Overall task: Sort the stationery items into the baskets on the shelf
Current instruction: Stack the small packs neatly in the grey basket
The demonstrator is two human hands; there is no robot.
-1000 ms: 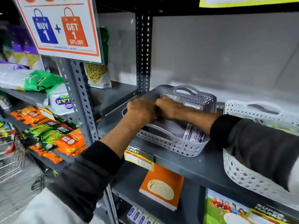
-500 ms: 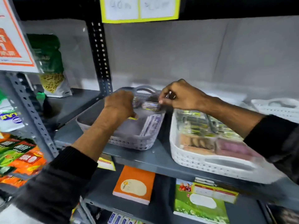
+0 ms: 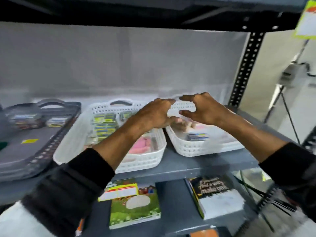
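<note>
While both hands hover over the far-right white basket (image 3: 196, 147), the chief risk is a misplaced or dropped item. The left hand (image 3: 153, 115) is curled, its fingertips at the basket's near-left rim, and something pale and pinkish shows just under them; I cannot tell whether it is pinched or merely lying in the basket. The right hand (image 3: 203, 108) is spread in a wide claw, thumb and forefinger well apart, with nothing in it. The picture is blurred, so small packs are hard to tell apart, and that is my worry: an item could land in the wrong basket. The middle basket (image 3: 142, 161) sits just beside the right one, rims nearly touching, holding yellow-green packs (image 3: 104, 124) and pink ones (image 3: 140, 144), so a loose release near the shared edge may drop a piece into the gap or the wrong side. The right basket stands close to the shelf (image 3: 184, 166) front; leaning on its rim could tip or slide it. The grey basket (image 3: 42, 147) at the left, with a few packs at its back, lies well apart
</note>
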